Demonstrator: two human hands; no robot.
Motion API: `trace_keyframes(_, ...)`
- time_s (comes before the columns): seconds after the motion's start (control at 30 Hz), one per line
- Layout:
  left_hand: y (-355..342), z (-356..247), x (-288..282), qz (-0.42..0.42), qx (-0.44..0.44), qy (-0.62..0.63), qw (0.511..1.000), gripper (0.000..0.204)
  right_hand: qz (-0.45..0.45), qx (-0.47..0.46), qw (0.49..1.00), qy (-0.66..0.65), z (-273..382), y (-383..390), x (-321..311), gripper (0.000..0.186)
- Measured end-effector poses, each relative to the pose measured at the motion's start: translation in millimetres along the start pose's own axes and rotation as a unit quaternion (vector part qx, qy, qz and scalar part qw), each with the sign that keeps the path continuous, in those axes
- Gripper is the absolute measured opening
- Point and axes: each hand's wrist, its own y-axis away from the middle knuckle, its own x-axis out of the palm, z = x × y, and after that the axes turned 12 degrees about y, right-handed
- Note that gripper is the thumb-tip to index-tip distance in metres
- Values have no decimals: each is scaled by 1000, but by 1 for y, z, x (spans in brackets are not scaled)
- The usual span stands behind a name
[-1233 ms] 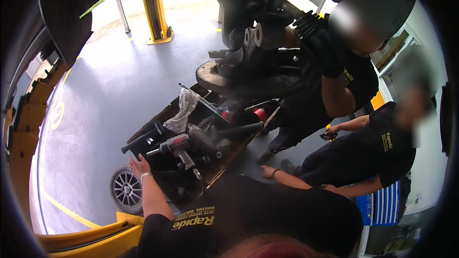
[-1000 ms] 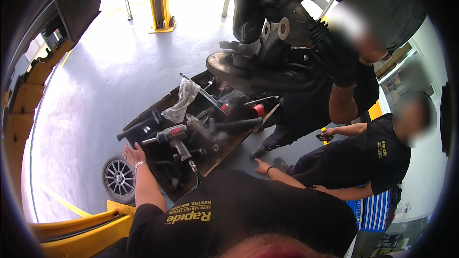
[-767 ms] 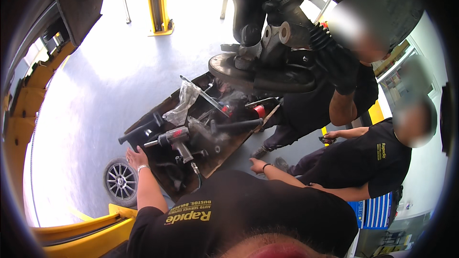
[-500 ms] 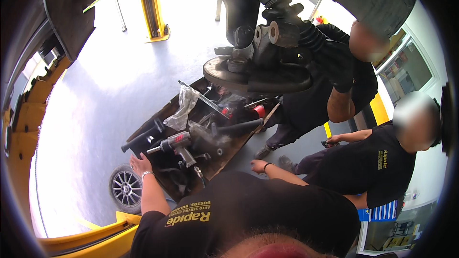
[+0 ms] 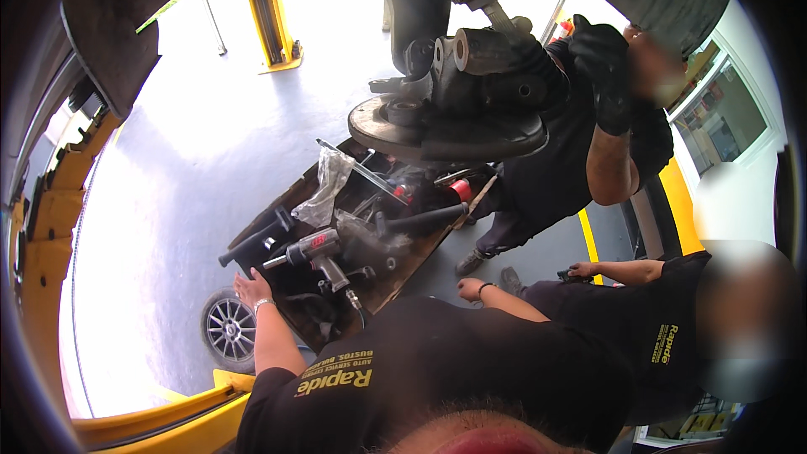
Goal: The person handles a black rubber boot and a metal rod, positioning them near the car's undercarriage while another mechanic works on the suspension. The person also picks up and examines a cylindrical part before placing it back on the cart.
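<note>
My left hand [image 5: 250, 287], with a bracelet or watch at its wrist, is open with fingers spread at the left edge of a dark tool tray [image 5: 416, 273]. Whether it touches the tray I cannot make out. Close to its fingertips lie a black tube [image 5: 255, 244] and a grey air impact wrench [image 5: 313, 252] with a hose fitting. My right hand [image 5: 472, 288], wearing a dark wristband, is loosely closed beside the tray's right side, with nothing seen in it. A clear plastic bag [image 5: 326, 185] and a long metal bar [image 5: 357, 166] are also in the tray.
A brake disc [image 5: 378, 130] and steering knuckle [image 5: 471, 88] hang overhead from a raised car. One co-worker's black-gloved hand [image 5: 601, 67] is beside them. Another co-worker [image 5: 656, 328] stands at right, holding a small dark object. A wheel [image 5: 229, 332] and yellow lift parts [image 5: 168, 412] are at left.
The co-worker's gloved hand has risen away from the overhead parts. The co-worker at right sits lower in view. The scene has shifted slightly; my hands keep their places by the tray.
</note>
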Motion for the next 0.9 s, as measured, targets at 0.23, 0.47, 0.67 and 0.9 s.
trace_keyframes(0.23,2,-3,-3,8,-17,2,1000,63,-60,-36,997,33,-2,-9,-3,38)
trace_keyframes(0.47,1,-5,-5,1,-20,-9,1000,62,-18,-15,1000,12,-6,-17,-7,45)
trace_keyframes(0.67,2,-1,1,-37,-12,8,999,60,3,-11,1000,11,-19,-37,1,44)
trace_keyframes(0.9,-2,8,9,-89,7,17,996,57,198,-51,979,-24,-14,-33,-4,41)
